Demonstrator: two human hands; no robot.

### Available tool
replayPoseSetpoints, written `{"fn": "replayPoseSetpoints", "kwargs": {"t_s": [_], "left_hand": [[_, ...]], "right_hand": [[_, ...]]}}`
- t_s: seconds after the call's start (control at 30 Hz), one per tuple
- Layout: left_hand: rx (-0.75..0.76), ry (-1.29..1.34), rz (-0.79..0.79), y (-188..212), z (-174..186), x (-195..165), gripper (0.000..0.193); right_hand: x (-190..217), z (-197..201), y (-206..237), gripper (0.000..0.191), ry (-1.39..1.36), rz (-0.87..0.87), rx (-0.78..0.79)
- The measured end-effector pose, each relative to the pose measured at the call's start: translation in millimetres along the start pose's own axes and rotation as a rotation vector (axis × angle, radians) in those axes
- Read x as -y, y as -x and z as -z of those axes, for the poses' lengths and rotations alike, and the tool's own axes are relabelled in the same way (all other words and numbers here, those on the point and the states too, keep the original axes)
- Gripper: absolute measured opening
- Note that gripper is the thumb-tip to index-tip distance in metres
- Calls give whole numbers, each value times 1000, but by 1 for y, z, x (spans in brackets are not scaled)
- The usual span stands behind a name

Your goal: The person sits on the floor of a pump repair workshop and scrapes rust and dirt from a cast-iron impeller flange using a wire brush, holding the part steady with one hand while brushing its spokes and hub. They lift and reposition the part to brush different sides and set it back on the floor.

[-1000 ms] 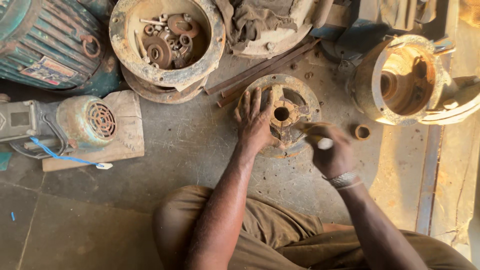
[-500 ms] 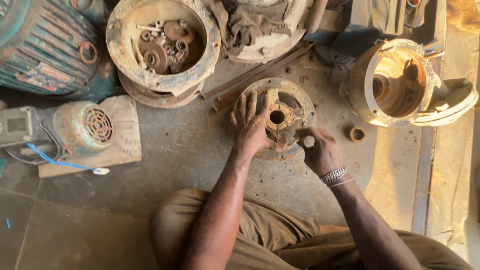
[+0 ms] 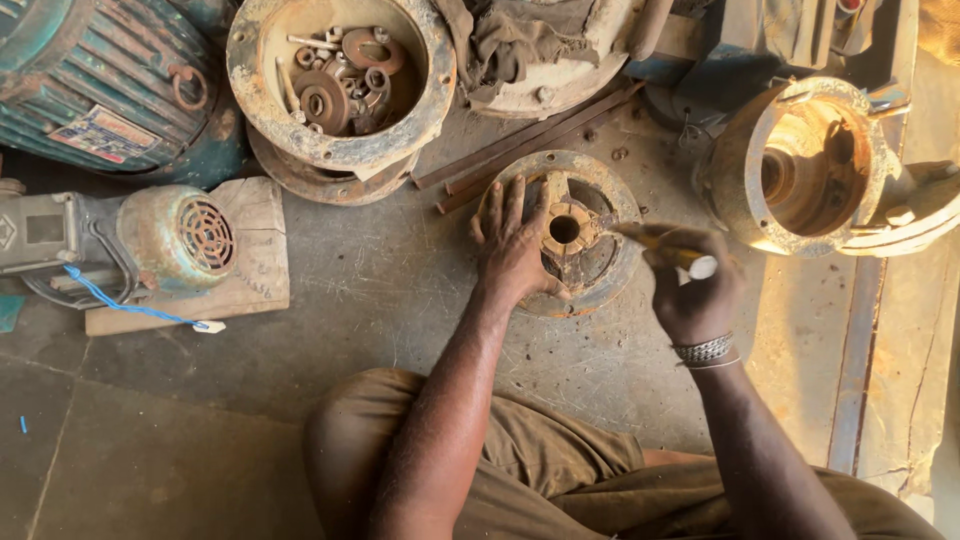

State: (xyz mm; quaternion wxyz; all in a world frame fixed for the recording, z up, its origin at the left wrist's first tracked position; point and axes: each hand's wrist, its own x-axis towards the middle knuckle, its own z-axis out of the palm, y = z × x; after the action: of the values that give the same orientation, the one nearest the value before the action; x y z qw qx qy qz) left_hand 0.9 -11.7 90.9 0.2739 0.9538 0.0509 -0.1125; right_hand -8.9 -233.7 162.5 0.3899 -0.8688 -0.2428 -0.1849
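A rusty round motor end cover [image 3: 590,205] with a central hub hole lies flat on the concrete floor in front of me. My left hand [image 3: 512,245] rests flat on its left side, fingers spread. Just right of the cover, my right hand [image 3: 690,285] is closed on a thin tool with a white handle end [image 3: 703,267]; its tip points toward the hub. A metal bracelet sits on my right wrist.
A round rusty housing holding washers and bolts [image 3: 335,75] stands at the back. A teal motor [image 3: 90,80] and a small grey motor on a wooden block [image 3: 165,245] lie to the left. An open motor casing [image 3: 805,165] stands right, and metal bars [image 3: 530,140] lie behind the cover.
My right hand has shifted slightly right and turned the tool, its tip now angled at the hub. My left hand has stayed on the cover.
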Motion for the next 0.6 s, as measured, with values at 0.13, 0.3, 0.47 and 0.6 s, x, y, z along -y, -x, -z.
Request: {"fn": "replayPoseSetpoints", "kwargs": {"t_s": [0.13,0.3,0.47,0.6], "left_hand": [[23,-10,3,-1,3,-2,169],[-9,-17,-6,-3,-5,4,169],[-118,-114,-53,-8,-23,13,167],[-112,-139,-52,-9,-19,11,166]], "right_hand": [[-2,-9,-3,23,5,-29,87],[-9,-12,6,22,-35,5,55],[-3,-17,6,19,14,-88,267],[7,-17,6,18,-8,-68,214]]}}
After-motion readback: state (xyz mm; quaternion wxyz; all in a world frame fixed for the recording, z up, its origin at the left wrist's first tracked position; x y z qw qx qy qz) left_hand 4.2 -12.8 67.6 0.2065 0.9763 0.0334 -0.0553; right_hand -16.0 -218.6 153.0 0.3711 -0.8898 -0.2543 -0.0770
